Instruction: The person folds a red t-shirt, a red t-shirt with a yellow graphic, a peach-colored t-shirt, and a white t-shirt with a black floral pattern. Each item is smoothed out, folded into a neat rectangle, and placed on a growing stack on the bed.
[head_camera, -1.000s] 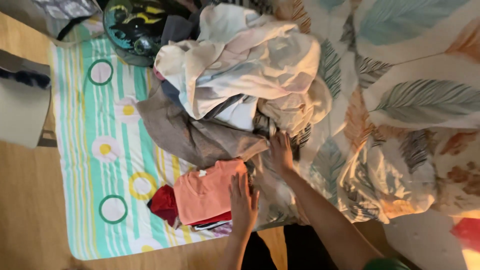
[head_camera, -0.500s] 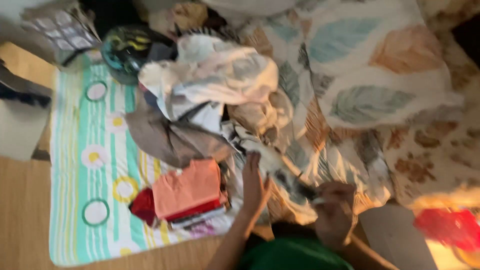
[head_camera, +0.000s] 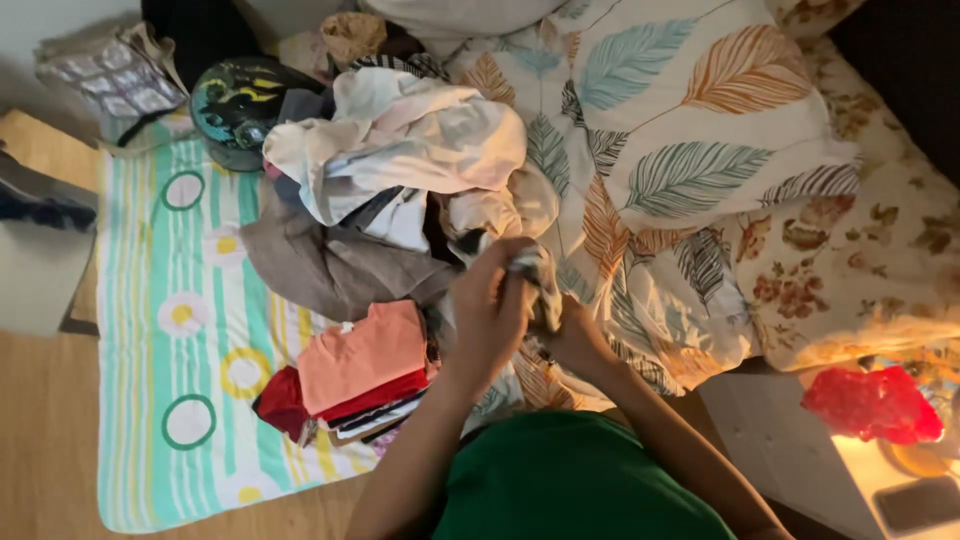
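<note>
Both hands meet over the bed edge: left hand (head_camera: 488, 312) and right hand (head_camera: 572, 335), fingers closed on a small grey-white cloth (head_camera: 535, 280). Laundry heap (head_camera: 400, 160) at 11 o'clock, folded stack (head_camera: 362, 365) at 8 o'clock. Step judged: straightening the piece; folding needs spread corners.

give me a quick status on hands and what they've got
Left hand and right hand both grip a small grey-and-white patterned cloth. Loose pile of pale clothes just beyond. Folded orange and red stack beside left forearm.

Striped mat (head_camera: 150, 300), clothes heap (head_camera: 390, 180) (folded stack (head_camera: 360, 370) beside)
</note>
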